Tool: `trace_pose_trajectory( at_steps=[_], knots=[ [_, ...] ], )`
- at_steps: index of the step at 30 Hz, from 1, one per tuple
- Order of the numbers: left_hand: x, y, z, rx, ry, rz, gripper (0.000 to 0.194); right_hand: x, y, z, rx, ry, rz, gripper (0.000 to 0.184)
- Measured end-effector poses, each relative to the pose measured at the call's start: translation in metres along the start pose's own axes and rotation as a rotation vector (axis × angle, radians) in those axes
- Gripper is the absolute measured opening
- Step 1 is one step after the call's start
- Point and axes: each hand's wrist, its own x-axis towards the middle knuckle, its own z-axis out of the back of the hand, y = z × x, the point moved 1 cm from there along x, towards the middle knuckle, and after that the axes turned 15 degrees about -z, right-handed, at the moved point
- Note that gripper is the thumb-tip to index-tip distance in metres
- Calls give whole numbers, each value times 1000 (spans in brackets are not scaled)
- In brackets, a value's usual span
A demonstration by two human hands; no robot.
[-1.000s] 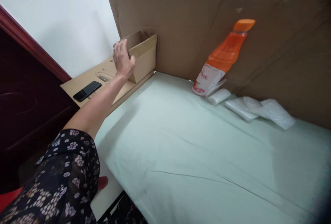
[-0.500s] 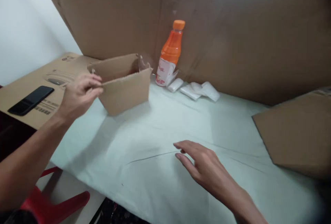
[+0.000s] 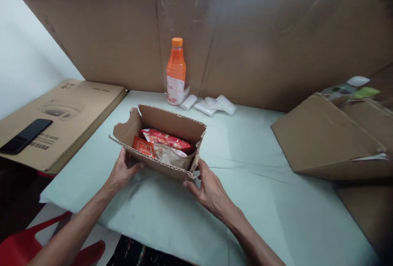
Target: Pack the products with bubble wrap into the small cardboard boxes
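Between my two hands is a small open-topped cardboard box [image 3: 172, 116], tilted so that its inside faces me. In it lie a red snack packet [image 3: 167, 138] and, in front of that, an orange and beige packet [image 3: 167, 153]. My left hand [image 3: 123, 172] grips the box's near left corner, thumb on the front wall and fingers partly hidden behind the side. At the near right corner my right hand [image 3: 205, 182] holds the box, its thumb below the front edge. Whether the box's bottom touches the cloth cannot be seen.
An orange drink bottle [image 3: 176, 71] stands against the tall cardboard panel [image 3: 260, 41], beside several white packets [image 3: 211, 105]. On the left, a phone [image 3: 26, 136] lies on a flat carton [image 3: 92, 110]. A larger open box [image 3: 322, 135] sits at right. A red chair [image 3: 21, 241] is below.
The box has come toward me and right, turned and tilted, showing the packets inside. My right hand has moved from the cloth onto its right corner. The view has shifted.
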Motion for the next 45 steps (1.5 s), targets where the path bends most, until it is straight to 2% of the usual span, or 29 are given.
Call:
trace_pose_trajectory(
  at_steps=[3, 6, 8, 10, 12, 15, 18, 20, 22, 24, 27, 30, 33, 35, 37, 39, 41, 43, 45],
  knots=[
    [-9, 2, -31, 21, -50, -28, 80, 7, -15, 23, 19, -18, -4, 63],
    [-18, 7, -49, 43, -112, -19, 71, 20, -34, 62, -28, 111, 18, 48],
    [-23, 13, -53, 73, -138, 5, 65, 39, -45, 87, -74, 171, 10, 44],
    [-28, 19, -54, 129, -158, 43, 61, 73, -51, 107, -145, 100, -12, 41],
    [-33, 26, -51, 234, -181, 84, 61, 120, -51, 117, -255, -52, 4, 39],
    [-39, 33, -47, 411, -190, 73, 58, 205, -36, 107, -436, -237, 141, 39],
    [-42, 37, -44, 465, -194, -9, 50, 279, -15, 80, -536, -288, 251, 48],
    [-43, 38, -44, 471, -224, -41, 45, 309, -2, 63, -569, -283, 294, 43],
    [-43, 39, -44, 476, -234, -46, 41, 318, 6, 56, -562, -283, 324, 34],
    [-43, 39, -45, 468, -214, -32, 38, 306, 6, 62, -534, -325, 350, 30],
    [-40, 36, -45, 475, -175, -10, 37, 250, -15, 84, -486, -409, 362, 28],
    [-36, 30, -45, 437, -144, 10, 40, 158, -61, 104, -446, -454, 341, 26],
    [-34, 23, -46, 318, -141, 19, 44, 48, -106, 112, -579, -365, 261, 31],
    [-33, 19, -48, 262, -122, 7, 46, -19, -119, 117, -642, -337, 174, 36],
    [-31, 16, -49, 237, -110, -9, 46, -66, -114, 123, -624, -402, 102, 35],
    [-29, 12, -50, 227, -114, -27, 45, -89, -97, 127, -536, -500, 58, 30],
    [-27, 9, -51, 223, -120, -46, 44, -89, -75, 125, -399, -545, 41, 26],
    [-26, 7, -51, 224, -118, -59, 42, -73, -51, 113, -237, -484, 46, 28],
    [-27, 6, -50, 229, -105, -72, 42, -49, -32, 93, -91, -339, 36, 40]
  ],
)
